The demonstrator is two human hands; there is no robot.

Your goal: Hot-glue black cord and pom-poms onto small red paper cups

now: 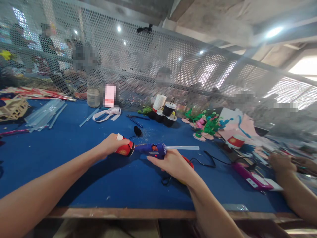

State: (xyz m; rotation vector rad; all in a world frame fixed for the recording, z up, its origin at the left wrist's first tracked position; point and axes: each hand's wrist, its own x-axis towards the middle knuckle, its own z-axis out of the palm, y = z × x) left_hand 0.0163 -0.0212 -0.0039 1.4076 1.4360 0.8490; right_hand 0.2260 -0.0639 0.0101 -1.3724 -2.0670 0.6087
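My left hand [112,144] wraps a small red thing [124,149] — just past my fingers. My right hand [173,162] grips the blue glue gun [152,148], nose touching it. Beyond: black cups [166,114] — insides hidden.

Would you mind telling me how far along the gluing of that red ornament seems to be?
Done: finished-looking green and pink pieces lie on the blue table. In hand: the left hand grips a red ornament while the right hand aims the blue glue gun, stick loaded, at it. Left: spare glue sticks remain unused.
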